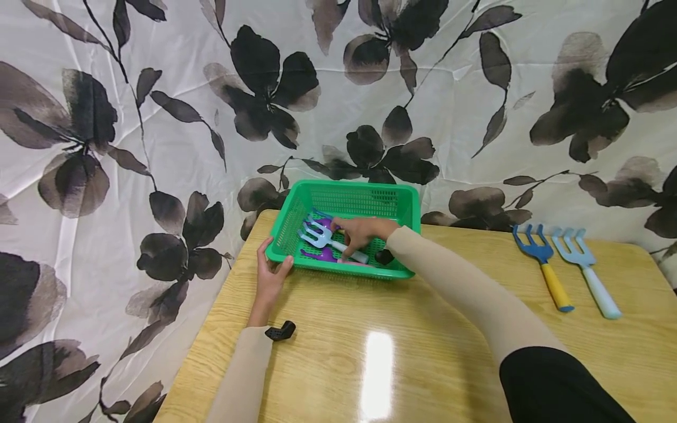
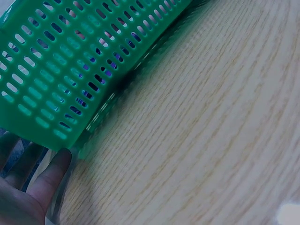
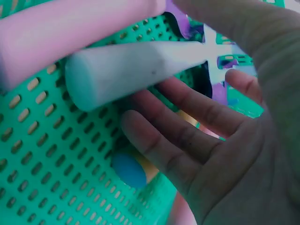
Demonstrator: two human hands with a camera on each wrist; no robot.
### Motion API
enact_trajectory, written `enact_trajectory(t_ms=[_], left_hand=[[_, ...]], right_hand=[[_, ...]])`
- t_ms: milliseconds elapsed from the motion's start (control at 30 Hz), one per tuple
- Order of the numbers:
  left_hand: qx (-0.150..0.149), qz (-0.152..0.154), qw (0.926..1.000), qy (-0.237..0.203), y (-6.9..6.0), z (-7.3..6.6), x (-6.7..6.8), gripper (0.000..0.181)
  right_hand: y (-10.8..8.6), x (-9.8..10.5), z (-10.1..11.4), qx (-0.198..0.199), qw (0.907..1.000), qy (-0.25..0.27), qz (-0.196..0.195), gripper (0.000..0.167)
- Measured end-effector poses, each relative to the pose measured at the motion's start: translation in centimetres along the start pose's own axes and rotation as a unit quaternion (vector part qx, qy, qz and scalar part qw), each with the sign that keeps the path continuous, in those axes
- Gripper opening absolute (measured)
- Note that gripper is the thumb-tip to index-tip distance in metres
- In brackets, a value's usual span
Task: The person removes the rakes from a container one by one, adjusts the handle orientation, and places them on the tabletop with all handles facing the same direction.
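A green perforated basket [image 1: 351, 270] stands near the table's far edge. My left hand [image 1: 270, 282] grips its near left corner, the thumb at the front wall and the fingers along the left side. Inside the basket, my right hand [image 1: 365, 232] reaches around a light blue toy garden fork [image 1: 319, 236]. In the right wrist view, its extended fingers [image 3: 150, 138] lie beside and beneath the pale handle, the thumb on the other side. Purple-headed tools [image 1: 325, 254] lie around the fork. A pink handle [image 3: 79, 37] and a blue-ended handle [image 3: 130, 169] also show. The other tool heads are partly hidden.
Two toy forks lie on the right of the wooden table [image 1: 423, 352]: a blue one with a yellow handle [image 1: 555, 288] and a light blue one [image 1: 600, 291]. A floral cloth [image 1: 328, 88] hangs behind the table and down its left side.
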State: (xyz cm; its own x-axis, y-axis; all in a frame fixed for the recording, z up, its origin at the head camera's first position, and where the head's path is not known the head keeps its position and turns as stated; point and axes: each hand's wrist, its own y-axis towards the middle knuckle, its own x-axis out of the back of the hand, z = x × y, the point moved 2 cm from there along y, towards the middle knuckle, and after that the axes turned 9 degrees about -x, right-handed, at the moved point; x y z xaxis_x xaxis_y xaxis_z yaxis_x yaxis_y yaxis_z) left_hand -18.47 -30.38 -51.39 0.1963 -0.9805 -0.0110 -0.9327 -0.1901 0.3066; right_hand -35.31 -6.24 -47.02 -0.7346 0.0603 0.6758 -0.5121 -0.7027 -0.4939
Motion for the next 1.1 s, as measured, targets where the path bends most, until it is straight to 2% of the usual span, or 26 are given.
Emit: enact_trajectory(t_ms=[133,333,533,767,933,1100], left_hand=[[-0.004,0.0,1.0,-0.006,0.1,0.1,-0.1,0.073],[-0.003,0.004,1.0,-0.006,0.0,-0.1,-0.3,0.073],[0.003,0.001,1.0,-0.001,0.0,-0.3,-0.3,0.074],[0.007,0.002,1.0,0.003,0.0,-0.1,-0.3,0.074],[0.009,0.005,0.9999,0.004,0.0,0.0,-0.3,0.075],[0.015,0.004,0.9999,0.005,-0.1,-0.1,-0.2,0.075]], right_hand=[[0.1,-0.6,0.0,-0.008,0.9999,-0.008,-0.003,0.075],[0.1,-0.8,-0.3,-0.022,0.9993,-0.024,-0.019,0.056],[0.0,-0.3,-0.5,0.005,0.9988,-0.037,-0.033,0.034],[-0.6,0.5,-1.0,0.003,0.9968,-0.032,-0.073,0.028],[-2.2,1.4,-0.6,0.019,0.9947,-0.018,-0.099,0.028],[-5.4,3.2,-0.1,0.047,0.9885,-0.001,-0.144,0.026]])
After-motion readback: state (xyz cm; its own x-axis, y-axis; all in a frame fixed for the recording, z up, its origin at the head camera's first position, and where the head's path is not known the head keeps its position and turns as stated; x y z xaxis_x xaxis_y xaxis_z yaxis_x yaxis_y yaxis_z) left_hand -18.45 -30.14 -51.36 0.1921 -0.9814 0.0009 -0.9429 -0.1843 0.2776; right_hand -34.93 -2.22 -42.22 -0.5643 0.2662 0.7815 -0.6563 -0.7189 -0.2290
